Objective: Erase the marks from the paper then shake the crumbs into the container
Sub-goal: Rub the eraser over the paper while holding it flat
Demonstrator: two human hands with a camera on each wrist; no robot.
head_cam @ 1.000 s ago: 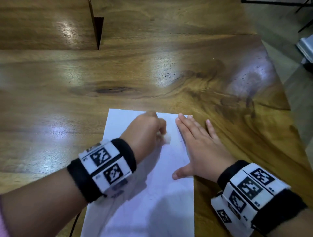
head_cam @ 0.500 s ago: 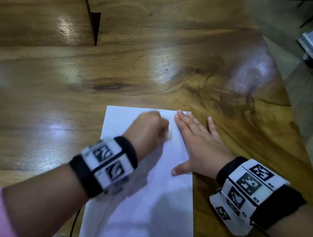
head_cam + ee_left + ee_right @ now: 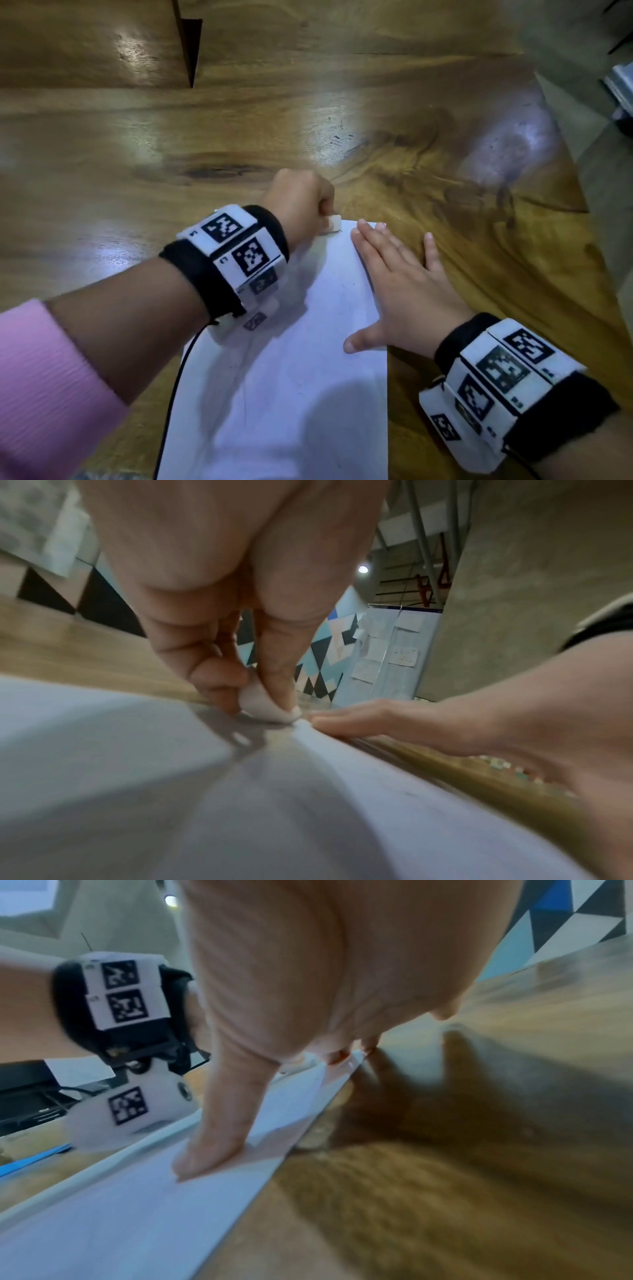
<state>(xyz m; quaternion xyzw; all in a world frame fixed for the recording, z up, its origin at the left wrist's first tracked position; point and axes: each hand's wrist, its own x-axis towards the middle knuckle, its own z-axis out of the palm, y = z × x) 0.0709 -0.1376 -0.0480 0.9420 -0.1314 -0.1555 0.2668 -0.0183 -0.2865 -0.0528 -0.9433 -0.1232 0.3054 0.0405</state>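
White rectangular paper sheet lies mid-frame on your wooden tabletop; your left hand, pinching the small white eraser, has moved up to its top edge. Right hand presses flat. Erasing continues.

This looks like a shared indoor hall or activity room, not a home. A large glossy wooden counter fills the view. Beyond it, at about 12 o'clock, stand a wall of coloured triangles, a board with paper notes and a bare concrete wall.
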